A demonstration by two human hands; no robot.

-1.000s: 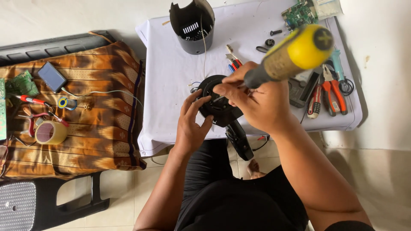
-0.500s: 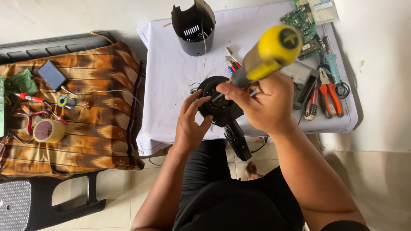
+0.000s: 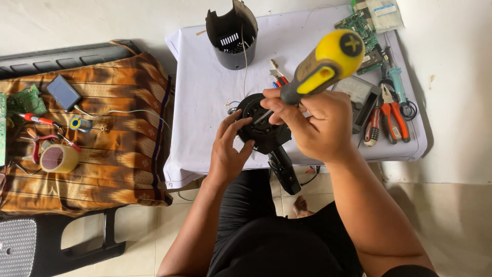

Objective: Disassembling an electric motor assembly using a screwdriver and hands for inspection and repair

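- right hand (image 3: 320, 125) clamped around the screwdriver (image 3: 328, 64), fingers closed on the dark neck just below the yellow handle
- screwdriver long axis runs diagonal: yellow butt end up and to the right of the grip, toward the camera; metal shaft down and to the left of the grip
- tip meets the top face of the black round part (image 3: 261, 125), just left of and below the right grip; the exact contact point is hidden by the fingers
- left hand (image 3: 230, 149) wrapped on the left rim of the black round part, fingers curled over its edge, thumb on the near side; closed on it, steadying
- black round part sits between the two grips, over the near edge of the table (image 3: 205, 102), which has a white cloth; a black stem hangs from it down toward the lap
- right hand is the nearer one to the tool tip; left hand touches only the part itself
- beyond the grips: black open-cut plastic housing (image 3: 231, 38), well apart, far side of the table
- right of the right grip: red-handled pliers (image 3: 394, 115), near but not touching
- further up and right of the right grip: green circuit board (image 3: 359, 23)
- far left of the left grip, well apart: tape roll (image 3: 58, 158) on a striped brown cloth (image 3: 118, 154)
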